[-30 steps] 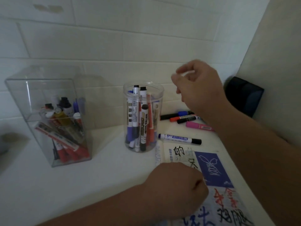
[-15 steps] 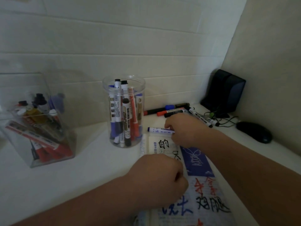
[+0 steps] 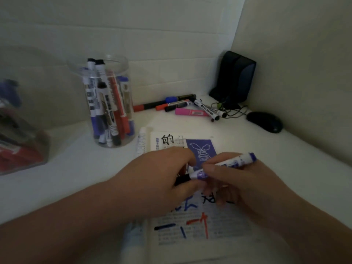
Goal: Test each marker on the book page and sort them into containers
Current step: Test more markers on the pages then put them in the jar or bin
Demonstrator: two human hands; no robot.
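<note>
My right hand point(image 3: 242, 180) grips a white marker point(image 3: 228, 164) with blue print and a blue end, held level above the open book page point(image 3: 192, 223). My left hand point(image 3: 162, 176) pinches the marker's black cap end. The page carries black, blue and red test strokes and a blue picture. A round clear jar point(image 3: 108, 103) of upright markers stands behind the book on the left. A square clear box point(image 3: 21, 138) with red and dark markers sits at the far left, blurred. Several loose markers point(image 3: 182, 107), one of them pink, lie by the back wall.
A black speaker point(image 3: 236, 79) stands in the back right corner with thin cables in front of it. A black mouse point(image 3: 264, 121) lies by the right wall. The white tabletop point(image 3: 66, 168) meets tiled walls behind and to the right.
My right hand picked the white marker up off the table behind the book and brought it over the page. My left hand rose from the page and took hold of its cap end.
</note>
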